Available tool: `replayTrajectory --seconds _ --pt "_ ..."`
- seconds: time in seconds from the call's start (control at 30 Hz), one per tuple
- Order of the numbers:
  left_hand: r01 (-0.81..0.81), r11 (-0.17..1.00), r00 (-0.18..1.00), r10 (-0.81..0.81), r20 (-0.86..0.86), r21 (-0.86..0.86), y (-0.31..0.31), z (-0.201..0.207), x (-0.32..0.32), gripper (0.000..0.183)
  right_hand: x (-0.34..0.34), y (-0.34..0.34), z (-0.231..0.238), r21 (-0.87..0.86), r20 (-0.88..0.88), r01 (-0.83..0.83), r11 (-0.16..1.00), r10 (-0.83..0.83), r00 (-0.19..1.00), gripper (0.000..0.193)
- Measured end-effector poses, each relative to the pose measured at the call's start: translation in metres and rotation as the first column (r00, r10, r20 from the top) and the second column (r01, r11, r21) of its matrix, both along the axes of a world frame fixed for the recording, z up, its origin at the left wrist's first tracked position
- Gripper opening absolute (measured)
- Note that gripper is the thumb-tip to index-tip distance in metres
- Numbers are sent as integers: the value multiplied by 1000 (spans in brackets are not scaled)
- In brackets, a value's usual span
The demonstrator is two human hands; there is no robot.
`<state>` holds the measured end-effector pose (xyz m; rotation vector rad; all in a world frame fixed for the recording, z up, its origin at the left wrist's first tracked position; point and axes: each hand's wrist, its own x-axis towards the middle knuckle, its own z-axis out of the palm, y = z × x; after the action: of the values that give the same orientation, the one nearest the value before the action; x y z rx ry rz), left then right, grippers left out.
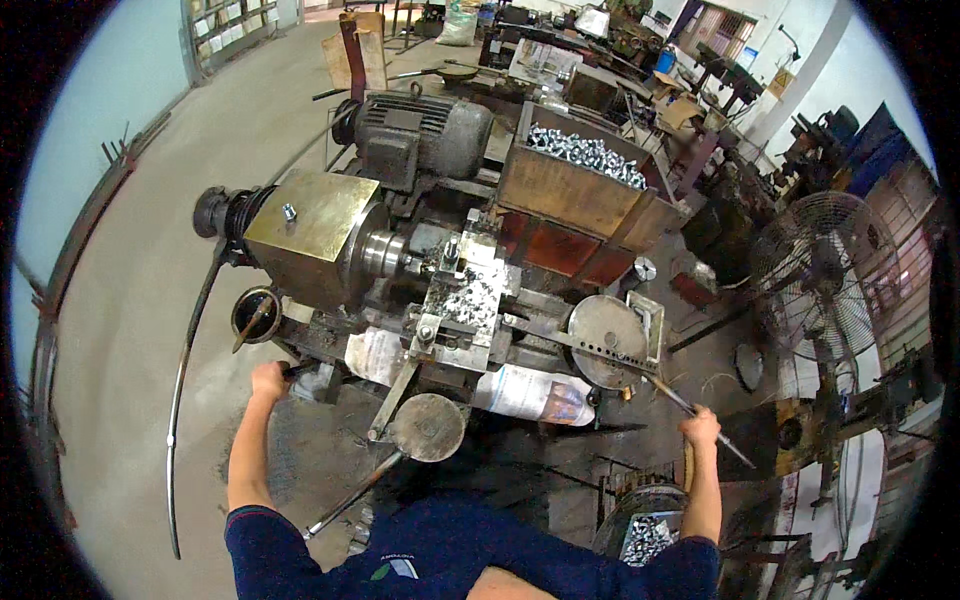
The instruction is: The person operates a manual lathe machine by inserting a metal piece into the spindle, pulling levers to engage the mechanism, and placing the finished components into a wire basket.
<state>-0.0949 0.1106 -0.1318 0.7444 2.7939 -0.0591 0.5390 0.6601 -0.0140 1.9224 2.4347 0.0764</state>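
Observation:
My left hand (268,380) is closed around a dark handle (296,370) at the lower left of a small lathe. On the right, my right hand (702,427) grips a long metal lever (670,394) that runs to a flat bar with holes over a round metal disc (605,335). Between them lies the lathe's cross slide (465,300), strewn with bright metal chips. Left of it are the spindle (382,252) and the brassy headstock box (315,225), with one small shiny metal part (289,212) on its top.
A rusty bin (570,195) full of shiny metal parts stands behind the lathe, beside a grey motor (420,130). Below my right forearm is a tray of parts (648,540). A round plate (428,427) with a lever juts toward me. A large fan (825,270) stands right.

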Motion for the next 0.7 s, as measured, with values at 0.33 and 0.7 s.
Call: replayTrajectory --seconds 0.33,0.7 --pt "-341 929 837 229 498 146 -103 -41 32 37 49 -47 -58 71 23 168 983 -170 985 30" --pt "-370 903 784 177 595 220 -89 -67 49 33 9 -207 -36 -148 -233 127 981 -159 959 34"
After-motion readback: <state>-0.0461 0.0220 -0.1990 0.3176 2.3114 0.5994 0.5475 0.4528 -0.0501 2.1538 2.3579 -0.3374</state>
